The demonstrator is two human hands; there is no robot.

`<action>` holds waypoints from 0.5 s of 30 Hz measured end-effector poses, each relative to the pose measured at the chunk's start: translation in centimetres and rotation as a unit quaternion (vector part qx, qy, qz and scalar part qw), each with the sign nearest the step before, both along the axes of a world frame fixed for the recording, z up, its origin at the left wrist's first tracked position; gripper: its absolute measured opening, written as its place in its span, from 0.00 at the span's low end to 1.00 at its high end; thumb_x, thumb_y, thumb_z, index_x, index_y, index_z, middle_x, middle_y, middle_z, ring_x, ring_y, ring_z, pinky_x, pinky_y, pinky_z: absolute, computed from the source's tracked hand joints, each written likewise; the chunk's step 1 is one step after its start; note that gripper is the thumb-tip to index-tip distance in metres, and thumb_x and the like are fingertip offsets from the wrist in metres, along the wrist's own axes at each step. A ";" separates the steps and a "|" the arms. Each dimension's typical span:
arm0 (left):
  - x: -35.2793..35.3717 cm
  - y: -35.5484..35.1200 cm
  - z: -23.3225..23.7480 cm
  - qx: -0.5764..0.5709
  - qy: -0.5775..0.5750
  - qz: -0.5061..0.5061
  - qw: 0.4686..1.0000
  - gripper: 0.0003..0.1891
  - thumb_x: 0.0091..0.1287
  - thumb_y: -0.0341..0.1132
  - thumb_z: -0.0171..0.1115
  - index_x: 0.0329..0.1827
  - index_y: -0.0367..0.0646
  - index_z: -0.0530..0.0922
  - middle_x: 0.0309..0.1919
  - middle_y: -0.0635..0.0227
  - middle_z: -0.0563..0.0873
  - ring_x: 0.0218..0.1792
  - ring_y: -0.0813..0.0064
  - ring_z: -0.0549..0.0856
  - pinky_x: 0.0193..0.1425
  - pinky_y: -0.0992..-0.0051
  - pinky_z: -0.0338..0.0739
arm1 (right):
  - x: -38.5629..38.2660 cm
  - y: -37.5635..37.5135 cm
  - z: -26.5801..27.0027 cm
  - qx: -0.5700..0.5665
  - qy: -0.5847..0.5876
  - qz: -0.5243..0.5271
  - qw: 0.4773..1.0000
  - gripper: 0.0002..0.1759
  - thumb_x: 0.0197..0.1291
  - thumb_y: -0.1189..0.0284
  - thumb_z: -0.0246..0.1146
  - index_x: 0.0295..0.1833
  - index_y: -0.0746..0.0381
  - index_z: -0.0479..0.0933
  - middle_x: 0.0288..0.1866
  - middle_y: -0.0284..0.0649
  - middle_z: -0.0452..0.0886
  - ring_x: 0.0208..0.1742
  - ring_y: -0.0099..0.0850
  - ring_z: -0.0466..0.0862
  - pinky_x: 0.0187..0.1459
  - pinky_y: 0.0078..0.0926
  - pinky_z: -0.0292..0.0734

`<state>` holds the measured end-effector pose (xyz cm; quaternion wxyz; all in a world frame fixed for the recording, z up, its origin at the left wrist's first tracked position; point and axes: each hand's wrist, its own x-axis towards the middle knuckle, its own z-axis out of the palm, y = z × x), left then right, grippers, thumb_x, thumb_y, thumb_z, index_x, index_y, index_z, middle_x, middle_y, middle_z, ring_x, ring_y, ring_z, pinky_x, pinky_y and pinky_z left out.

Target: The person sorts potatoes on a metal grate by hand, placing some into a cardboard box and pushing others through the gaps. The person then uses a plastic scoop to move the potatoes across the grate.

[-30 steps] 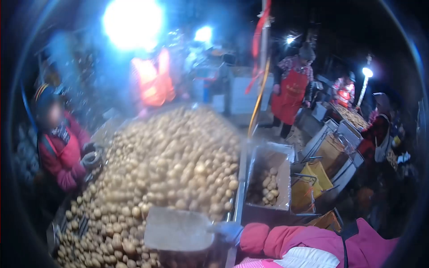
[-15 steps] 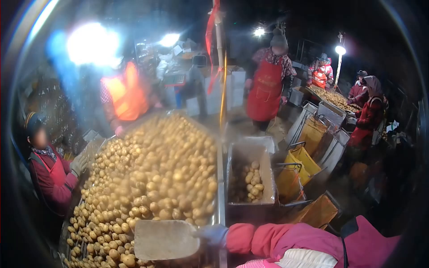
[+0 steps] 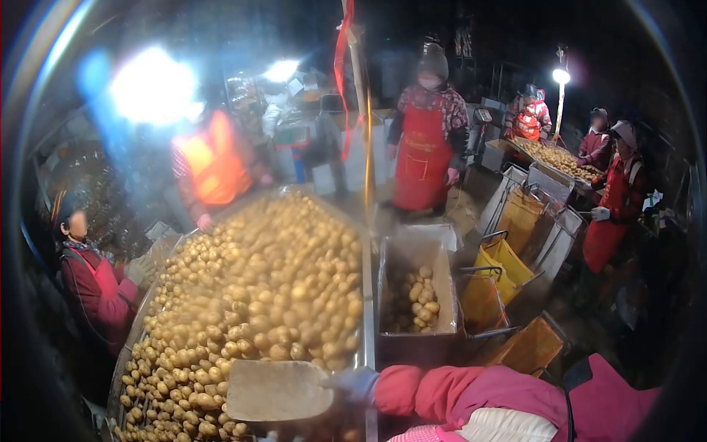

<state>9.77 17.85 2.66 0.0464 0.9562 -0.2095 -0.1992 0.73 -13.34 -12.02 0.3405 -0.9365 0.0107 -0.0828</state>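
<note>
My right hand (image 3: pixel 355 384), in a pale glove with a pink sleeve (image 3: pixel 442 394) behind it, reaches in from the lower right. Its fingers, somewhat blurred, are closed on the narrow end of a flat greyish scoop (image 3: pixel 278 390). The scoop's broad blade lies over the near edge of a big heap of potatoes (image 3: pixel 272 295) and carries none on its face. Below the blade, part of the sorting table is hidden. No part of my left hand appears.
Beside the table's metal rim (image 3: pixel 370 324) stands a cardboard box (image 3: pixel 445 295) partly filled with potatoes. Farther right are yellow crates (image 3: pixel 508 265). Co-workers stand at left (image 3: pixel 96 280), in an orange vest (image 3: pixel 213 166), in a red apron (image 3: pixel 423 162), and around another potato table (image 3: pixel 552 158).
The view has shifted slightly. The scoop stays over the potatoes at nearly the same spot. The co-worker in the red apron has turned more toward me, and one at far right has changed posture.
</note>
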 end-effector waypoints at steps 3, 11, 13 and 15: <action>3.4 2.5 -5.1 0.043 0.116 0.012 0.992 0.38 0.60 0.64 0.74 0.66 0.45 0.83 0.69 0.41 0.81 0.71 0.47 0.77 0.76 0.53 0.72 | 0.1 -0.3 -0.4 -0.011 -0.002 0.007 1.000 0.47 0.53 0.78 0.67 0.80 0.36 0.69 0.45 0.43 0.84 0.49 0.47 0.87 0.50 0.42 0.82; 10.2 6.8 -4.5 0.015 -0.035 0.066 0.997 0.38 0.68 0.63 0.64 0.76 0.52 0.73 0.72 0.47 0.79 0.73 0.48 0.77 0.78 0.48 0.65 | -0.4 -0.5 3.0 -0.023 0.055 0.014 0.998 0.48 0.51 0.79 0.68 0.81 0.39 0.69 0.47 0.42 0.83 0.49 0.46 0.87 0.50 0.42 0.82; 12.9 10.2 -5.1 0.027 -0.087 0.115 0.989 0.38 0.70 0.63 0.61 0.78 0.54 0.70 0.73 0.48 0.78 0.73 0.48 0.77 0.79 0.47 0.63 | -0.8 -0.2 5.4 -0.032 0.072 0.018 0.997 0.48 0.51 0.79 0.68 0.81 0.40 0.69 0.47 0.41 0.82 0.49 0.46 0.87 0.50 0.42 0.82; 15.1 13.4 -5.9 0.048 -0.124 0.166 0.977 0.38 0.72 0.63 0.58 0.80 0.55 0.68 0.74 0.50 0.78 0.73 0.48 0.77 0.79 0.45 0.62 | -1.0 -0.3 6.8 -0.033 0.065 0.022 0.997 0.48 0.51 0.79 0.68 0.80 0.41 0.69 0.47 0.41 0.82 0.50 0.46 0.87 0.50 0.41 0.82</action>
